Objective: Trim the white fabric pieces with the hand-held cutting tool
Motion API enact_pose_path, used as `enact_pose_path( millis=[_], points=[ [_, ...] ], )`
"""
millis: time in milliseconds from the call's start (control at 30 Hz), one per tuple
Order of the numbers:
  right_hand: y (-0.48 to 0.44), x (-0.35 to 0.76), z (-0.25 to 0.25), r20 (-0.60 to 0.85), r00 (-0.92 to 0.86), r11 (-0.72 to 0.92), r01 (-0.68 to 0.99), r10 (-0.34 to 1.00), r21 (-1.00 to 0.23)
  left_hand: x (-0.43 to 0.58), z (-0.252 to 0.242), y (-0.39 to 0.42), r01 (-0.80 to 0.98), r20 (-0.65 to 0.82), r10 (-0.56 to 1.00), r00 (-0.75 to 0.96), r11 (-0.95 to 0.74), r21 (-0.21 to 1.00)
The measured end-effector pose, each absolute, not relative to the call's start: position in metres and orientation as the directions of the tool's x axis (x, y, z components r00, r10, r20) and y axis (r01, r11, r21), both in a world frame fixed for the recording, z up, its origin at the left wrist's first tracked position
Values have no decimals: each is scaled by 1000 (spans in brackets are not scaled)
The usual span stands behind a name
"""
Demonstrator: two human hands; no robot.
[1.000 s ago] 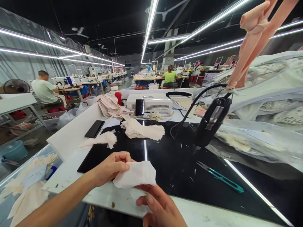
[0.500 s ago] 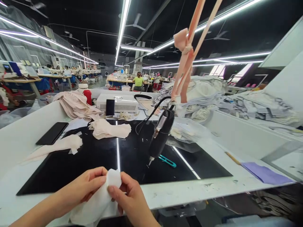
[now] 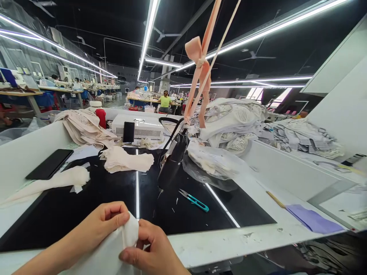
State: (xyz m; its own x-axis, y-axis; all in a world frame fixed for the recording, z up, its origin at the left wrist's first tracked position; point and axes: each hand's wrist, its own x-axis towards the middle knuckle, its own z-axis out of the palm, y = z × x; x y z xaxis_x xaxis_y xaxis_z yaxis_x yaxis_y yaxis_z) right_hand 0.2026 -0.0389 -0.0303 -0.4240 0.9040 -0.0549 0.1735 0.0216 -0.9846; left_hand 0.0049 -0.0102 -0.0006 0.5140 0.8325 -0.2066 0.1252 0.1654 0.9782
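Note:
A white fabric piece [image 3: 131, 231] is pinched between my two hands at the table's front edge. My left hand [image 3: 110, 221] grips its upper edge between thumb and fingers. Lower on its right side, my right hand [image 3: 150, 242] holds it with thumb and bent fingers. The fabric's lower part falls below the tabletop, partly hidden by my hands. Beyond it, a black handheld tool with a thin tip [image 3: 173, 158] hangs from a peach fabric strap [image 3: 197, 76]. Teal thread snips [image 3: 196, 200] lie on the black board [image 3: 86, 214].
A stack of cream fabric pieces [image 3: 126, 159] and a rolled cream bundle [image 3: 61, 179] lie to the left, near a black phone-like slab [image 3: 50, 164]. Behind stands a white metal box [image 3: 140, 128]. At right are a purple cloth [image 3: 312, 218] and heaped white garments [image 3: 235, 118].
The hanging tool and strap have swung left, uncovering the snips' blades. My hands have shifted slightly, the right one lower, and the fabric's top edge has turned. The view has moved a little.

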Motion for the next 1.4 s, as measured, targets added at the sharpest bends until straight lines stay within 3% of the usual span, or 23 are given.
enact_pose_path(
  millis=[233,433,600,800,1133,1400],
  points=[
    [-31,206,-27,-23,-396,18,101,918,-995,7,-14,-7,48,-174,813,555,177,983],
    [-28,203,-28,-158,-526,-243,-96,835,-965,4,-4,-7,52,-218,840,496,222,974],
    [-23,202,-37,-236,-544,-276,8,805,-961,-2,4,-6,63,-225,888,401,218,974],
    [-23,198,-28,-212,-480,-247,-9,851,-969,-4,3,-8,88,-255,865,432,242,966],
    [-18,198,-31,-167,-434,-108,157,885,-982,-6,4,1,-57,-275,905,324,308,950],
    [-20,199,-40,-198,-444,-131,177,874,-975,-2,-5,6,-112,-222,946,238,254,961]
  ],
)
